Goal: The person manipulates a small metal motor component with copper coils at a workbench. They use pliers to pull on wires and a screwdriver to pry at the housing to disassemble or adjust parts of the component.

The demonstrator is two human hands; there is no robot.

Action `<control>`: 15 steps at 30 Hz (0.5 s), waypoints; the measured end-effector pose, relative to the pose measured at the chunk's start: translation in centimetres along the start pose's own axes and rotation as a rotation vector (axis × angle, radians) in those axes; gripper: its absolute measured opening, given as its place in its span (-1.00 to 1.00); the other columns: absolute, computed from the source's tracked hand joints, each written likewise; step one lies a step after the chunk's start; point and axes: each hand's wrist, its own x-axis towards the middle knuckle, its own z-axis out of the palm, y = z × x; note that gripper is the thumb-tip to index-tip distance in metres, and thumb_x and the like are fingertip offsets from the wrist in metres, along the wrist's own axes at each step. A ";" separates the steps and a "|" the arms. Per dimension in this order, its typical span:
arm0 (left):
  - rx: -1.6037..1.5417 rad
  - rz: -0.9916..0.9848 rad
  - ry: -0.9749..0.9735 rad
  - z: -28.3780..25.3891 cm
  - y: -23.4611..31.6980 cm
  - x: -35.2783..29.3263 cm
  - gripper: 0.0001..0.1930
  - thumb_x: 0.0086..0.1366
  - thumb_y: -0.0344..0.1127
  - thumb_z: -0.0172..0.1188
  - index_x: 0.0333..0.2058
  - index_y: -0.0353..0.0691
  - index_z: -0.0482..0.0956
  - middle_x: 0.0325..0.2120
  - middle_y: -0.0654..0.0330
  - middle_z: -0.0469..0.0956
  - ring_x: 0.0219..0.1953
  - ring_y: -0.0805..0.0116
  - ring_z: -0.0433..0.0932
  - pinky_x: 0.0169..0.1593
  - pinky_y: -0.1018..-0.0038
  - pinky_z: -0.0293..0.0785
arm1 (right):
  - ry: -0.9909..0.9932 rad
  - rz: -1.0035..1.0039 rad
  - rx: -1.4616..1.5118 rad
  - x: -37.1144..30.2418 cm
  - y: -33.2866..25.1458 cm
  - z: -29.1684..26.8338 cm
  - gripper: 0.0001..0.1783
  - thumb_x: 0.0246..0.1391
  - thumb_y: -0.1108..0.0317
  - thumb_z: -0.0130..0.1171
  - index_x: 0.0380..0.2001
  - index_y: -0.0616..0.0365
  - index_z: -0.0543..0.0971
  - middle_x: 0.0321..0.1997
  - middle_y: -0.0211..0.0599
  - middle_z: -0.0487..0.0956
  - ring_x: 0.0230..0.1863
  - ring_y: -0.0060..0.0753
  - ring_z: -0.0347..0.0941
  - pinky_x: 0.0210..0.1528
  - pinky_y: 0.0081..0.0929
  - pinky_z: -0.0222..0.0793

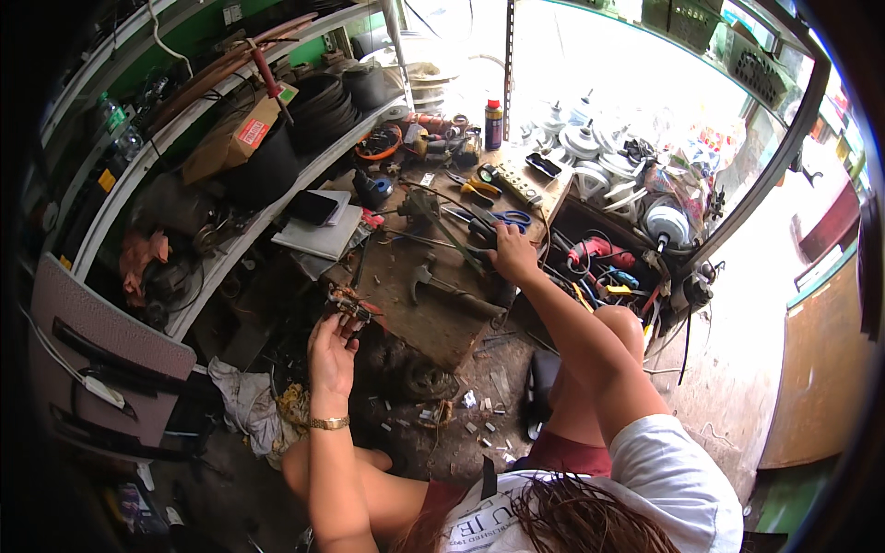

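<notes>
My left hand (333, 361), with a gold watch at its wrist, is closed on a small wire-wound part (350, 302) at the bench's left edge. Copper-coloured wires stick out of that part; its exact kind is not plain. My right hand (514, 252) reaches onto the wooden bench (387, 286), fingers curled down at a dark object they mostly hide. Just beyond it lie blue-handled scissors (513, 219). A hammer (452, 292) rests between my hands. Pliers with orange-and-black handles (477, 192) lie farther back.
A spray can with a red cap (493, 126) stands at the bench's back, near a power strip (513, 184). Right of the bench, a box holds a red power tool (599, 249). Shelves (249, 221) crowd the left. White fan motors (590, 138) pile up behind.
</notes>
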 end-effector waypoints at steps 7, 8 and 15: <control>-0.012 0.077 0.084 -0.8 0.3 0.6 -0.78 0.27 -0.09 0.17 -0.16 0.04 0.54 -0.21 0.46 0.57 -0.14 0.60 0.45 -0.17 0.50 0.18 | 0.114 0.116 0.114 0.6 0.4 1.5 -0.51 -0.05 0.41 0.20 0.03 -0.05 0.46 -0.01 -0.09 0.41 0.05 0.06 0.42 -0.01 -0.07 0.41; -0.007 0.081 0.095 -0.7 0.4 0.7 -0.78 0.27 -0.09 0.18 -0.15 0.04 0.54 -0.21 0.46 0.57 -0.14 0.60 0.46 -0.17 0.51 0.18 | 0.138 0.098 0.142 0.8 0.8 2.0 -0.54 -0.07 0.43 0.19 -0.01 -0.05 0.49 -0.04 -0.10 0.42 0.03 0.06 0.42 -0.03 -0.08 0.40; 0.003 0.068 0.032 0.4 0.4 0.2 -0.79 0.30 -0.13 0.20 -0.13 0.03 0.55 -0.19 0.42 0.61 -0.17 0.59 0.52 -0.18 0.53 0.19 | 0.262 -0.238 0.052 0.2 -1.0 3.0 -0.68 -0.08 0.44 0.18 -0.17 -0.05 0.61 -0.14 -0.18 0.48 -0.10 -0.03 0.43 -0.10 -0.16 0.37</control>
